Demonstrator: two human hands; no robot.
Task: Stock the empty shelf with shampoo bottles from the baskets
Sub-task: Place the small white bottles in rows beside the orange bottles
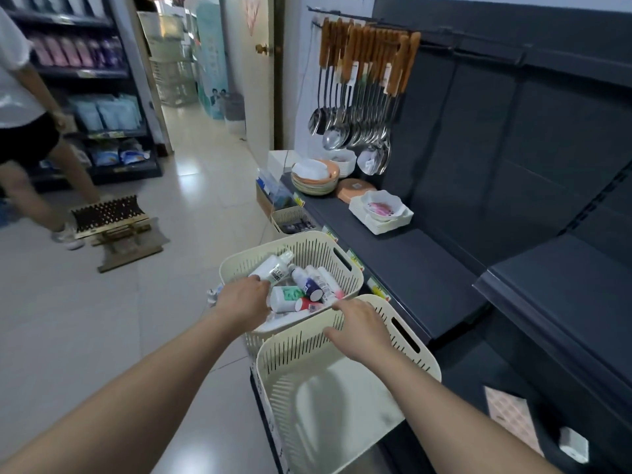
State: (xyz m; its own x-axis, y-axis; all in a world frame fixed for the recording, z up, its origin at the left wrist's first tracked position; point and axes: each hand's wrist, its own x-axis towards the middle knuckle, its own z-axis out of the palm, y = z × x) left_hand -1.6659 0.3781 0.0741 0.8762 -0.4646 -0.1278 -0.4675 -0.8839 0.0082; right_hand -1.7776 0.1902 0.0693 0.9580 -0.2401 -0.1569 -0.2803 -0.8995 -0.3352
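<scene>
Two cream slotted baskets stand on the floor beside the dark grey shelf [420, 268]. The far basket [328, 244] holds several shampoo bottles lying in a heap. My left hand [246, 302] reaches into it, and its fingers curl round the lower end of a tilted white shampoo bottle [275, 266]. The fingertips are hidden behind the hand. The near basket [290, 364] has nothing in it. My right hand [359, 331] grips its far rim, fingers over the edge and thumb on the slotted wall.
Stacked plates and bowls [316, 181] and a white dish [381, 210] sit at the shelf's far end, under hanging ladles [355, 131]. A person [24, 131] walks on the left by a low wooden stand [113, 220]. A smaller basket [294, 220] stands beyond the two baskets.
</scene>
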